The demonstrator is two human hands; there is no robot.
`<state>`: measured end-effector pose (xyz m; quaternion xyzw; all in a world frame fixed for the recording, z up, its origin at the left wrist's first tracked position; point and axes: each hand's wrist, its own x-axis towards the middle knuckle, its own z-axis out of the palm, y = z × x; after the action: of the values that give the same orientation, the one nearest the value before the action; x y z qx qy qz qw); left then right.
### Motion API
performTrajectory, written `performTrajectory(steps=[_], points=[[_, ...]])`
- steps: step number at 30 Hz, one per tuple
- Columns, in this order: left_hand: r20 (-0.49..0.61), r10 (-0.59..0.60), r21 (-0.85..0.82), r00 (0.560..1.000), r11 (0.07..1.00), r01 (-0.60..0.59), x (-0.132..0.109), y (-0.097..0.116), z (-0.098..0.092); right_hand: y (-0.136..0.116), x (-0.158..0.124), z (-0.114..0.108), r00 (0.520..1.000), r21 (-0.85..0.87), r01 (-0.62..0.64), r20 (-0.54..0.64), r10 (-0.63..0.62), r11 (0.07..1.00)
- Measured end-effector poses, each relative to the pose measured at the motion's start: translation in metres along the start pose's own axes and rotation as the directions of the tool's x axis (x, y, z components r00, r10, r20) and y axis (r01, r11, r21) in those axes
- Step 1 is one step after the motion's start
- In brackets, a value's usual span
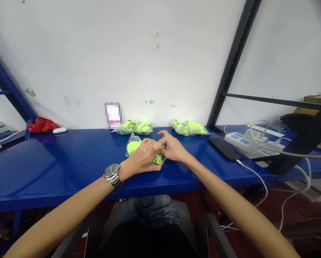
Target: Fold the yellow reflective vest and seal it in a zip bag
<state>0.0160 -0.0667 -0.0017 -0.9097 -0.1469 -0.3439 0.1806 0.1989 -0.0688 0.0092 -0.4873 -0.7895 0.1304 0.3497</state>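
Two hands (143, 157) on packet (133, 146), phone screen (114, 111) — blurred

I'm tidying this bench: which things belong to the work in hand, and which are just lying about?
Work in hand:
handled yellow-green bag
rear left bag, probably
rear right bag, probably

Seemingly lying about:
black phone
red bundle
white object

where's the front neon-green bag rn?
Head view, near centre: the front bag is gripped by the left hand, right hand at its right end, in front of the green bags along the wall.
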Motion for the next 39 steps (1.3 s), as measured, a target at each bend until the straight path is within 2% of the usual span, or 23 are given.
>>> performTrajectory(steps=[2,4,8,11,14,17,20,23,26,29,32,34,36,38,39], points=[[0.006,0.028,-0.004,1.0,1.0,-0.028,0.001,0.003,0.002,0.005,0.004,0.007,0.981,0.188,0.126,0.119,-0.15,0.974],[0.0,0.007,-0.016,1.0,1.0,-0.007,0.001,0.005,0.004,0.009,0.007,0.017,0.974,0.265,0.128,0.149,-0.172,0.956],[-0.013,-0.066,-0.049,0.998,0.997,0.065,0.0,0.007,0.004,0.009,0.007,0.032,0.991,0.255,0.082,0.085,-0.106,0.963],[-0.001,-0.055,-0.005,0.999,0.998,0.055,-0.001,0.008,0.005,0.006,0.005,0.035,0.996,0.188,0.071,0.038,-0.079,0.98],[0.058,-0.039,0.078,0.998,0.996,0.035,0.001,0.009,0.005,0.004,0.006,0.036,1.0,0.078,0.018,-0.001,-0.018,0.997],[0.109,-0.033,0.132,0.994,0.991,0.019,0.003,0.011,0.005,0.003,0.007,0.038,0.999,-0.001,-0.038,0.005,0.038,0.999],[0.107,-0.029,0.147,0.994,0.989,0.013,0.004,0.013,0.004,0.004,0.009,0.039,0.998,-0.044,-0.069,0.004,0.069,0.997],[0.147,-0.064,0.146,0.987,0.988,0.042,0.005,0.013,0.001,0.007,0.01,0.035,0.997,-0.047,-0.071,0.001,0.071,0.996],[0.165,-0.201,0.128,0.966,0.975,0.181,0.008,0.007,-0.006,0.01,0.011,0.021,0.993,0.106,-0.115,0.049,0.11,0.988],[0.105,-0.351,0.088,0.93,0.935,0.343,0.015,-0.006,-0.014,0.008,0.011,0.001,0.982,0.375,-0.188,0.098,0.163,0.908],[0.041,-0.414,0.014,0.909,0.91,0.414,0.023,-0.017,-0.02,-0.003,0.012,-0.017,0.957,0.525,-0.288,0.169,0.234,0.801],[0.008,-0.412,-0.031,0.911,0.911,0.412,0.027,-0.021,-0.023,-0.012,0.012,-0.028,0.922,0.607,-0.383,0.302,0.244,0.696],[-0.014,-0.386,-0.07,0.922,0.921,0.384,0.03,-0.023,-0.025,-0.019,0.013,-0.038,0.892,0.68,-0.436,0.415,0.181,0.589],[-0.034,-0.339,-0.103,0.94,0.937,0.335,0.032,-0.022,-0.026,-0.023,0.015,-0.046,0.888,0.723,-0.427,0.45,0.099,0.542],[-0.041,-0.316,-0.118,0.948,0.944,0.309,0.033,-0.021,-0.026,-0.024,0.016,-0.049,0.892,0.725,-0.407,0.445,0.073,0.556]])
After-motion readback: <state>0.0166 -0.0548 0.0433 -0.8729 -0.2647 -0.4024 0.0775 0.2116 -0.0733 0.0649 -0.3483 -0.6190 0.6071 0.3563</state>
